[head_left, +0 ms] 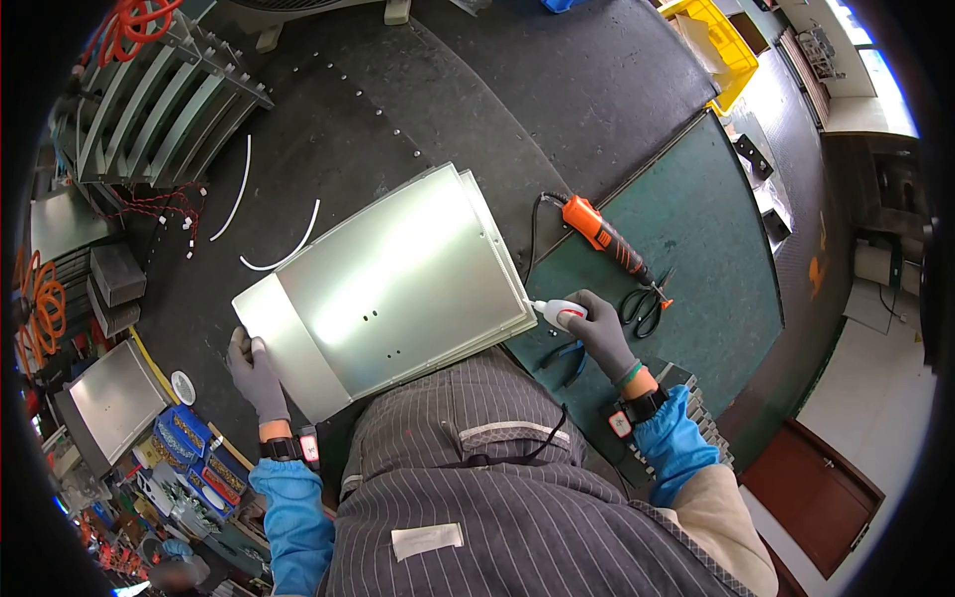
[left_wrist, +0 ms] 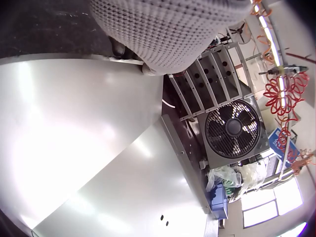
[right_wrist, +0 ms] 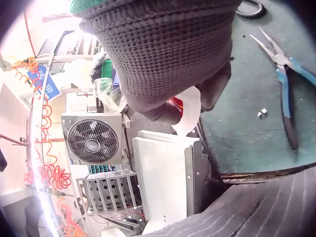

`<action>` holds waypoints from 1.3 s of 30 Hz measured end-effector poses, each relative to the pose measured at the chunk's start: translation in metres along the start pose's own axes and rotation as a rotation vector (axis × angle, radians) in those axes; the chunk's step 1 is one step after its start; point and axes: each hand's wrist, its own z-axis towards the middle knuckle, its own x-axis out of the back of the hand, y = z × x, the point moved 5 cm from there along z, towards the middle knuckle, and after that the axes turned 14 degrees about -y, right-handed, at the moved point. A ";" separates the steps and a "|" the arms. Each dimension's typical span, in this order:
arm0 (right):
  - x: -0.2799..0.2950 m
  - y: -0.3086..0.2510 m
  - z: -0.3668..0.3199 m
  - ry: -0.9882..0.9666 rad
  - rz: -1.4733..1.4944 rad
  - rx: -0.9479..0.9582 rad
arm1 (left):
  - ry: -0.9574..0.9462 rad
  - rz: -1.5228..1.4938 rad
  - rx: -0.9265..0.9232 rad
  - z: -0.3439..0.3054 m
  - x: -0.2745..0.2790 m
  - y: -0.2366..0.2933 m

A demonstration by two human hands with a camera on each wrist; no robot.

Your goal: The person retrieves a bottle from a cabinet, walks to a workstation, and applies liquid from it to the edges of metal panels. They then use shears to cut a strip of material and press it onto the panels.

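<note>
A shiny sheet-metal box lies tilted on the dark table, with a separate-looking pale strip at its left end. My gloved left hand grips the left edge of that end, thumb on the top face. In the left wrist view the glove is over the panel's edge, its fingertips partly hidden. My gloved right hand holds a small white squeeze bottle with a red label. The bottle's nozzle points at the box's right end flange, right at its edge; in the right wrist view the bottle hides its own tip.
An orange electric screwdriver, scissors and blue-handled pliers lie on the green mat at right. White tubes, a slotted metal rack and connector wires stand or lie at left. A yellow bin is at the back right.
</note>
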 end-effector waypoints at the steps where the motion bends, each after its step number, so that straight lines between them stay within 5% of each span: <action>1: -0.001 -0.003 0.001 0.003 0.012 0.002 | -0.003 0.003 0.006 0.000 0.000 0.000; 39: -0.002 -0.028 0.054 0.021 0.017 0.043 | -0.032 0.039 0.061 -0.005 0.005 0.001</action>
